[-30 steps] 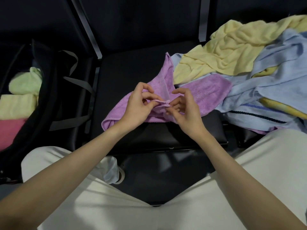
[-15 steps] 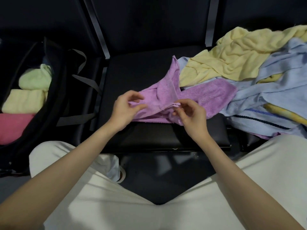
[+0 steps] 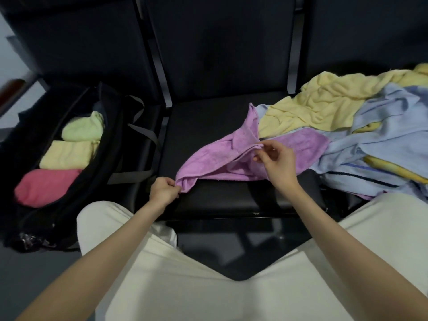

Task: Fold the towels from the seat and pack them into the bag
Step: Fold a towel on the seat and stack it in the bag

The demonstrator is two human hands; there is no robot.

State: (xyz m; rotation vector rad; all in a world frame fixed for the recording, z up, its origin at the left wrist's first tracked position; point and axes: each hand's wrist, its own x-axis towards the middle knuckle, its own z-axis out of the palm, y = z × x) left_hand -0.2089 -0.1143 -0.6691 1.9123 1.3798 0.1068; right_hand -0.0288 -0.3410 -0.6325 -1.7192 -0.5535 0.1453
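A purple towel (image 3: 220, 156) lies crumpled across the black seat (image 3: 208, 121), stretched between both hands. The left hand (image 3: 163, 191) pinches its near-left corner at the seat's front edge, fingers curled around the cloth. The right hand (image 3: 276, 162) pinches a bunched fold near the towel's middle between thumb and fingertips. To the right sits a heap of yellow towels (image 3: 324, 105) and pale blue towels (image 3: 382, 135). The open black bag (image 3: 111, 144) on the left holds folded green, yellow and pink towels. No writing or labels can be read.
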